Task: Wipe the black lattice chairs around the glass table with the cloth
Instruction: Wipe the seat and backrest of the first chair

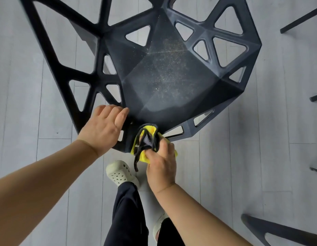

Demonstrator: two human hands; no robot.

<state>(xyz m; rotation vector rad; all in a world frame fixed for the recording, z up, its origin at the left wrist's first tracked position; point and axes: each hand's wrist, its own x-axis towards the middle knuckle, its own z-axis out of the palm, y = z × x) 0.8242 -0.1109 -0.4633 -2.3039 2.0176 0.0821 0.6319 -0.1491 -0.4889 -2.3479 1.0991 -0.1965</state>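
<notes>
I am standing over the chair (108,31) and pressing the cloth (148,130) against the front rim of its seat (171,93), at the near edge just ahead of my feet. My right hand (161,167) is gripping the cloth in a bunch, fingers curled round it, with a black-edged tail hanging loose below. My left hand (102,128) is holding the rim just beside it, fingers hooked over the edge, steadying the chair.

The dust (171,55) is lying thick across the middle of the seat, so I am judging most of this chair not yet wiped. Bunched like this, the cloth is offering little face. I am risking smearing the grit into streaks instead of lifting it, or pushing it through the lattice holes onto the floor (278,139). The hanging tail is likely to catch in one of those triangular openings and tug the cloth out of my grip. The floor is looking smooth, so a hard push could be sending the chair sliding away if my left hand is slackening. My clog (119,173) is sitting close under the rim, where a dragged leg could be hitting it.
</notes>
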